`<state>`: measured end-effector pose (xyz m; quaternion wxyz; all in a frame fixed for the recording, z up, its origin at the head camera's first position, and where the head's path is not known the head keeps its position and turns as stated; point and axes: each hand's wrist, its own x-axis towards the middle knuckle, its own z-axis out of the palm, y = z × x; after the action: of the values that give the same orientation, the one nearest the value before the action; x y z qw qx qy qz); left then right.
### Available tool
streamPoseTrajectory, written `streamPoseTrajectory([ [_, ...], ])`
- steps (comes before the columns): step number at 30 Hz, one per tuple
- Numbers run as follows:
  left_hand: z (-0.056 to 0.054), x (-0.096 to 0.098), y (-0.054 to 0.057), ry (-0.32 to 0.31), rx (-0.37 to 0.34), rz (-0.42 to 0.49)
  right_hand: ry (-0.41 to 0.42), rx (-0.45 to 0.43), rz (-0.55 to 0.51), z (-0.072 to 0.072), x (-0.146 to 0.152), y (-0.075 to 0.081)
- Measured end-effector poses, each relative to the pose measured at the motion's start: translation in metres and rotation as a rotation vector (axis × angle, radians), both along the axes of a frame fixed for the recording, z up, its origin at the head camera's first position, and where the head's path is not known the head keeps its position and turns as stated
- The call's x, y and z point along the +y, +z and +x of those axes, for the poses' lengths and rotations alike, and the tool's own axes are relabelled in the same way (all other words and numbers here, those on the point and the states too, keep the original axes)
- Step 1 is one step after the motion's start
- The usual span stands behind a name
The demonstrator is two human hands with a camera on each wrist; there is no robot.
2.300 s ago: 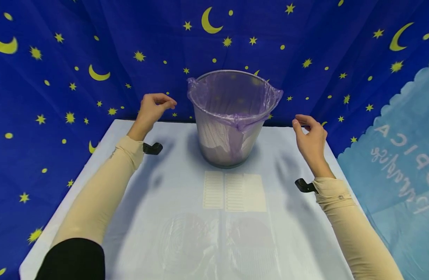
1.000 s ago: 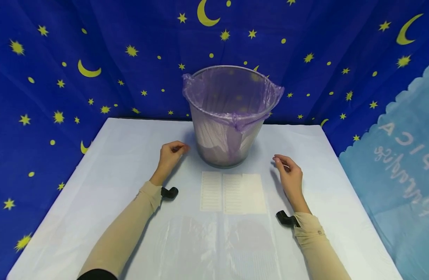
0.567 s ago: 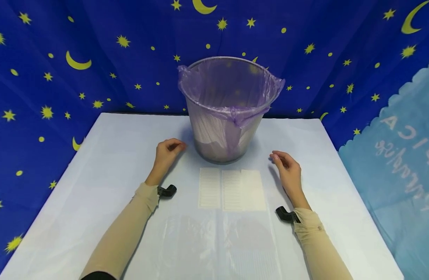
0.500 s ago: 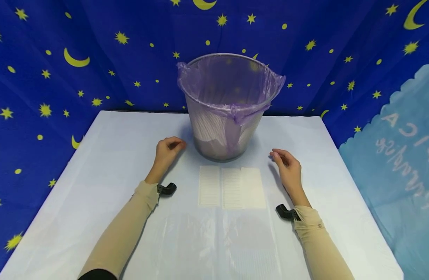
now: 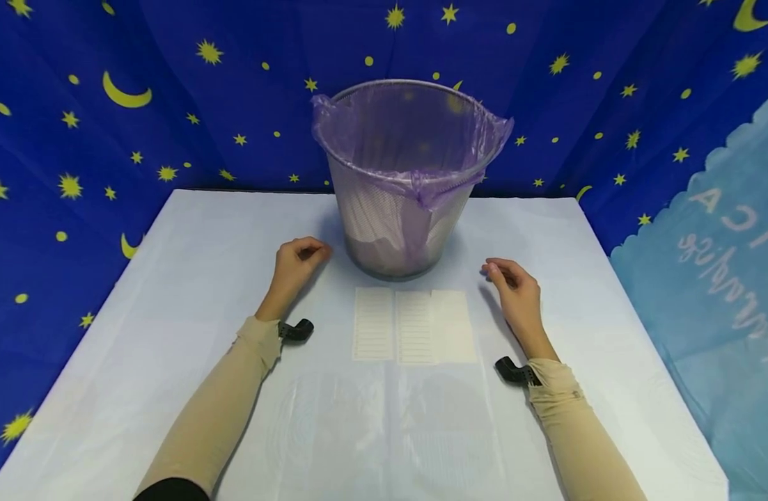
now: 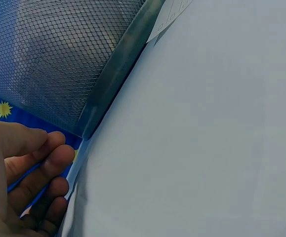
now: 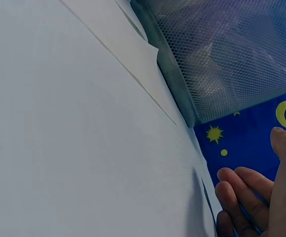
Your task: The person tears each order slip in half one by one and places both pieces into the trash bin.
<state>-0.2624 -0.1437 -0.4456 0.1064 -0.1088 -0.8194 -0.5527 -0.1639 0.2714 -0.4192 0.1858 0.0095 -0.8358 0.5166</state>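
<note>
One mesh bin (image 5: pixel 384 223) (a purple bag (image 5: pixel 425 189) drapes over its rim) stands upright between the left hand (image 5: pixel 297 263), just beside it, and the right hand (image 5: pixel 516 296), farther off; both hands are relaxed, fingers loosely bent, holding nothing. Pale papers (image 5: pixel 373 325) lie between them on the white table (image 5: pixel 221 229), a starry curtain (image 5: pixel 189 42) beyond.

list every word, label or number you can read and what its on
"ICA": mirrored capitals on the light-blue cloth at right; the next letter is cut by the picture's edge.
"aradise": mirrored script below it, same cloth; another letter is partly cut off.
Lined paper sheets: any marks are too small to read.
Mesh wastebasket and purple bin liner: no lettering visible.
</note>
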Motion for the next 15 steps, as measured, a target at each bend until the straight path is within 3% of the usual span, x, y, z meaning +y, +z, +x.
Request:
streamPoseTrajectory([
  [9,-0.0016,-0.0031,0.0014,0.002,0.018,-0.052,0.004,-0.01,-0.011,0.0004,-0.0065,0.0015],
  [15,0.0006,0.0039,-0.0014,-0.006,-0.001,-0.04,-0.021,0.0,0.002,0.0014,-0.0034,-0.0001],
])
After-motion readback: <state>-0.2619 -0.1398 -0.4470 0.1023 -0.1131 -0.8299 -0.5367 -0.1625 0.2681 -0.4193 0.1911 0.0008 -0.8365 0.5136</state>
